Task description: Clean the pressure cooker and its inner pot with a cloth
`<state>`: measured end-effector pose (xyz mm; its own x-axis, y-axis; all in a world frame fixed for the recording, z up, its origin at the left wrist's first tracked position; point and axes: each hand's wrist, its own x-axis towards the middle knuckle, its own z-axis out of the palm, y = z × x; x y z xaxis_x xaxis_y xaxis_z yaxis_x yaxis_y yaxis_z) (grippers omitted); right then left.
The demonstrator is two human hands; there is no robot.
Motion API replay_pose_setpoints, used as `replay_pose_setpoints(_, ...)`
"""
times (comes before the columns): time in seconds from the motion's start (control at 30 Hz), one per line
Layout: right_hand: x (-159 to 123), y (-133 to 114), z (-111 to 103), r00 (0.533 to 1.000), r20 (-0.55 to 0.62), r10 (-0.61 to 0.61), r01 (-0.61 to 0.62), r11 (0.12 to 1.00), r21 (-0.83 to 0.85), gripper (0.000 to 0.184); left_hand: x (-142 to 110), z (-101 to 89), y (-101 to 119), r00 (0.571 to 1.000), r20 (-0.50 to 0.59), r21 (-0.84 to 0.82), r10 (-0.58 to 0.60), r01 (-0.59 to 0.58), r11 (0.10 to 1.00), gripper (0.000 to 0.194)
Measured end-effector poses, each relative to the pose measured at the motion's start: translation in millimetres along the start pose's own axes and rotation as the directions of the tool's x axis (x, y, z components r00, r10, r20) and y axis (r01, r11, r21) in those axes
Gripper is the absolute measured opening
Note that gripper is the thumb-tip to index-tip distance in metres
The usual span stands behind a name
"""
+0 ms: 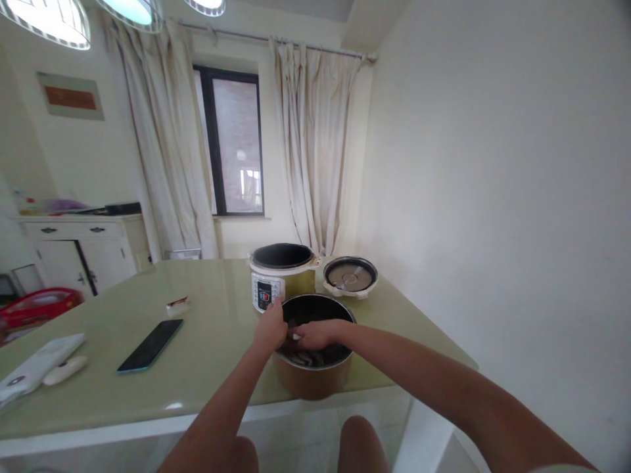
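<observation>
A brown inner pot point(313, 386) with a dark inside stands at the table's near edge, in front of me. My left hand point(271, 328) is closed on the pot's left rim, thumb upward. Reaching in from the right, my right hand point(316, 334) is down inside the pot near its left wall. Its fingers are curled, with a small pale bit showing at them; what they hold is unclear. Just behind the pot is a white electric pressure cooker point(300, 282), uncovered, its control panel facing me. The round cooker lid point(351, 277) lies upside down to its right.
On the green table point(217, 341), a phone point(150, 346) lies to the left, with a small white-and-red packet point(177, 306) behind it. A white flat device point(37, 368) and a pale oval object point(65, 370) are at far left. A wall rises on the right.
</observation>
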<state>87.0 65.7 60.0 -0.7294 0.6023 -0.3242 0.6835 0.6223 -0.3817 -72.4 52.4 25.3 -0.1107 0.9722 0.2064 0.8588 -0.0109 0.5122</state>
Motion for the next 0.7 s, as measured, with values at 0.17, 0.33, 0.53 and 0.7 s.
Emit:
replay_pose_setpoints(0.17, -29, 6, -34, 0.990, -0.139, 0.002, -0.026, 0.986, -0.167, 0.042, 3, 1.3, -4, 1.000, 0.010, -0.022, 0.013, -0.013, 1.000, 0.062)
replay_pose_setpoints(0.33, -60, 4, -93, 0.782, -0.621, 0.055, 0.013, 0.994, 0.104, 0.050, 4, 2.3, -7, 0.999, -0.041, -0.028, 0.032, -0.033, 0.999, 0.063)
replay_pose_setpoints(0.53, -94, -5, -147, 0.617, -0.735, 0.281, 0.463, 0.625, 0.628, 0.057, 0, -3.1, -7, 0.990, -0.073, 0.026, 0.122, -0.121, 0.992, 0.041)
replay_pose_setpoints(0.7, -127, -25, -186, 0.638, -0.734, 0.231, 0.545, 0.537, 0.643, 0.056, 3, -23.4, 13, 0.978, -0.138, -0.220, 0.156, -0.184, 0.958, 0.045)
